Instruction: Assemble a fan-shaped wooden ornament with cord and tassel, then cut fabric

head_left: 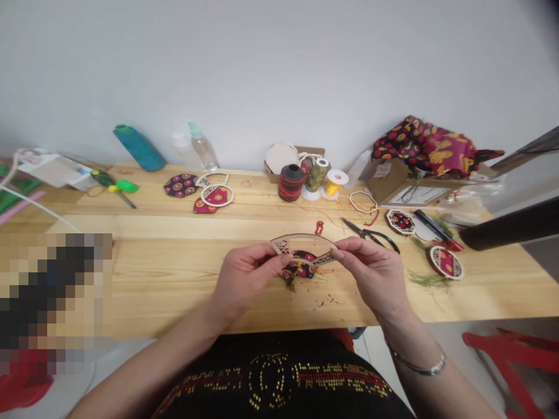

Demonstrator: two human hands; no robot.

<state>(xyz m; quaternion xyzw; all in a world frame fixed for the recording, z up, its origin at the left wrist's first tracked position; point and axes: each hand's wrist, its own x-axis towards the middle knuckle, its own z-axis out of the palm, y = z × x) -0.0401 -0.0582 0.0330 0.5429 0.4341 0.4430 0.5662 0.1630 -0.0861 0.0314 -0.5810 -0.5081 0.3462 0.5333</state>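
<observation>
Nearest, dark clippings [322, 303] lie strewn on the worktop [170, 279], just on the near side of the fan-shaped frame [323, 259]. The frame itself is held up in front of the person, its arched edge facing away. The left hand [248, 270] has thumb and fingers pinched on the frame's left end, and the right hand [373, 270] pinches its right end in much the same way. It looks like thin, pale wood with a pierced panel at each end, so it should be very light and stiff, with little give before it cracks; the slender strips of the panels and the narrow arch are likely its weakest parts. The solid rims at the two ends seem the best places to take hold, with a light pinch and no twisting; the dry-looking surface is unlikely to slip. Partly seen through and below the frame is a patterned fabric piece [308, 271], with a dark tassel [289, 283] at its near side; whether it touches the frame cannot be told. A red knotted piece [319, 227] shows just beyond the frame's arch. Behind and to the right of the frame lie scissors [371, 234], and farther beyond it stand a red-and-black spool [292, 184], a green spool [317, 177] and a yellow spool [332, 189].
</observation>
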